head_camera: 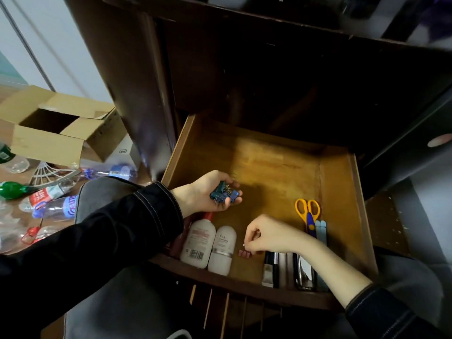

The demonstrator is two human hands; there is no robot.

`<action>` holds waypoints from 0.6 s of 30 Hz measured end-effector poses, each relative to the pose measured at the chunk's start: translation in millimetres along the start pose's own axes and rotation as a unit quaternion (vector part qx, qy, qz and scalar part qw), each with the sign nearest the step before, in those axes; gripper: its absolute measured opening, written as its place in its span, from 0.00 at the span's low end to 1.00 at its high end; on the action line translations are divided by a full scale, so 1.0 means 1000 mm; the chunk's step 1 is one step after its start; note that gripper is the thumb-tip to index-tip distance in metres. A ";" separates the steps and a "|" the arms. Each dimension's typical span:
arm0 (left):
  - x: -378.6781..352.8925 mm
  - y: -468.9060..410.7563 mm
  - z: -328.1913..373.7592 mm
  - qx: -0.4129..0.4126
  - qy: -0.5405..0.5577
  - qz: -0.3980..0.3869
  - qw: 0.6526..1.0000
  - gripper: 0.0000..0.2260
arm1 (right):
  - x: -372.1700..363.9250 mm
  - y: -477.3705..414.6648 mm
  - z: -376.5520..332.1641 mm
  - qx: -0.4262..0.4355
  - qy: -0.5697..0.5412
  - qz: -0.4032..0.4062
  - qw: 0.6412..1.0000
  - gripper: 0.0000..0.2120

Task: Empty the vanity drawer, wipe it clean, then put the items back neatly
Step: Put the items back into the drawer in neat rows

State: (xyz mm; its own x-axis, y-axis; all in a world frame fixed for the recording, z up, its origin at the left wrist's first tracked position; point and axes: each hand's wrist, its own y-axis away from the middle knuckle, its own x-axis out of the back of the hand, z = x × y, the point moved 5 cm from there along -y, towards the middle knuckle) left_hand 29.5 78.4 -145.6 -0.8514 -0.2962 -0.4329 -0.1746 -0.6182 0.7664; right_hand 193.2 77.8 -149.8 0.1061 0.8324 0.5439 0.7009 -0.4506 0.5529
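Observation:
The wooden vanity drawer stands pulled out below me. My left hand hovers palm-up over its left side and cups several blue binder clips. My right hand reaches down near the drawer's front and pinches a small clip by its wire, just above a row of pink binder clips lying on the drawer floor. Two white bottles lie side by side at the front left. Orange-handled scissors and light blue sticks lie on the right. Dark and silver tubes line the front edge.
The dark vanity cabinet rises behind the drawer. On the floor to the left sit an open cardboard box and several plastic bottles. My grey-clad knees are under the drawer's front.

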 end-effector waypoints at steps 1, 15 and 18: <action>0.000 -0.001 0.000 0.000 -0.004 -0.003 1.000 0.06 | -0.001 0.001 -0.001 0.000 0.008 -0.003 1.000 0.05; 0.000 -0.005 -0.002 0.003 -0.020 -0.024 1.000 0.06 | -0.025 0.000 -0.017 0.053 0.049 -0.073 0.995 0.10; 0.000 -0.005 -0.002 0.000 -0.020 -0.018 1.000 0.06 | -0.028 0.000 -0.018 0.055 0.047 -0.094 0.993 0.16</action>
State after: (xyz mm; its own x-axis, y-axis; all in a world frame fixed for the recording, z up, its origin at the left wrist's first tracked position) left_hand 31.0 79.9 -150.2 -0.8641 -0.2435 -0.4406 -0.2060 -0.6276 0.7508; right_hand 177.4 48.6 -153.5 -0.0969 0.8619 0.4977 0.7748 -0.2485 0.5813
